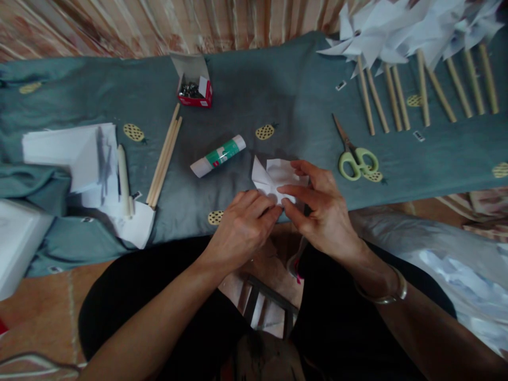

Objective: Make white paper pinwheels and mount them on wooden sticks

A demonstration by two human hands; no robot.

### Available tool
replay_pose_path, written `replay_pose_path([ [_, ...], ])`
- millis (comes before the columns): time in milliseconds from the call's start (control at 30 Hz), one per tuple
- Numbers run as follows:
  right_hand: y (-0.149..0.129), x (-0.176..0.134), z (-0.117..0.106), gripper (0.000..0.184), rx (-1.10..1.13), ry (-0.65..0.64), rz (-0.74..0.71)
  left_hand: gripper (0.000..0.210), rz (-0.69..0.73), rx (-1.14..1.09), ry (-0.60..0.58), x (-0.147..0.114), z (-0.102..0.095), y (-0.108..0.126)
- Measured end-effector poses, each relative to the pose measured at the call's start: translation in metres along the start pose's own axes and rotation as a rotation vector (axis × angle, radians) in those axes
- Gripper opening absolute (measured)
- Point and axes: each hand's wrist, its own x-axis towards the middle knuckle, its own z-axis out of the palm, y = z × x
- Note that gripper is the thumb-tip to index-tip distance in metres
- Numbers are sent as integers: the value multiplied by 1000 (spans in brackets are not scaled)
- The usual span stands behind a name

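Between my two hands is a white paper pinwheel [273, 177], its corners partly folded in, near the front edge of the cloth. My left hand [250, 222] has its fingers curled and pressed on the paper's lower left edge. With thumb and fingers, my right hand [321, 203] grips the paper's right side; a bracelet circles that wrist. Just beyond my left hand lies a glue stick [218, 156] with a green label. Green-handled scissors [353, 153] rest to the right of my right hand, blades pointing away.
Several finished paper pinwheels [392, 34] on wooden sticks lie at the back right. An open red box [194, 92] holds small metal pins. Thin wooden sticks [164, 156], a pale candle-like stick [124, 180] and paper sheets [63, 151] lie left on the green cloth [246, 74].
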Motion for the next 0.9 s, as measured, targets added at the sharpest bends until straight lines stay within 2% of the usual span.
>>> replay_pose_path([
  [100,-1,-3,1,19,-146,-10,-55,14,5,1,2,0,0,0],
  [233,-3,-7,3,18,-392,17,-216,15,11,16,11,1,-1,1],
  [367,-4,-11,8,21,-474,43,-305,15,18,28,9,3,-4,1],
  [733,7,-16,21,32,-343,55,-339,15,3,48,30,0,-1,0],
  [900,5,-15,10,33,-186,31,-233,18,-2,84,-7,0,-2,1],
])
